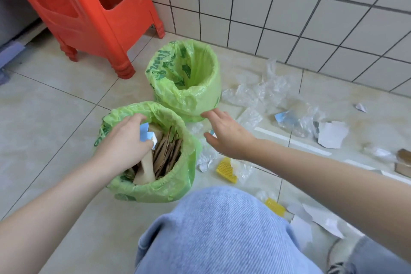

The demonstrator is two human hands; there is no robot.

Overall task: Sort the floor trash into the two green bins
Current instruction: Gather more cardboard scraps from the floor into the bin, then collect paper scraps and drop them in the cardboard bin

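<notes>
Now your left hand [124, 138] is over the near bin [155, 187], and its grip pinches a blue paper scrap [146, 134] above the brown cardboard [164, 155] packed inside. Your right hand [226, 135] hangs open beside the far bin [200, 95], fingers loose, holding nothing. Clear plastic wrap [262, 91], white paper [332, 134] and a yellow piece [226, 170] lie on the floor [55, 107] to the right.
</notes>
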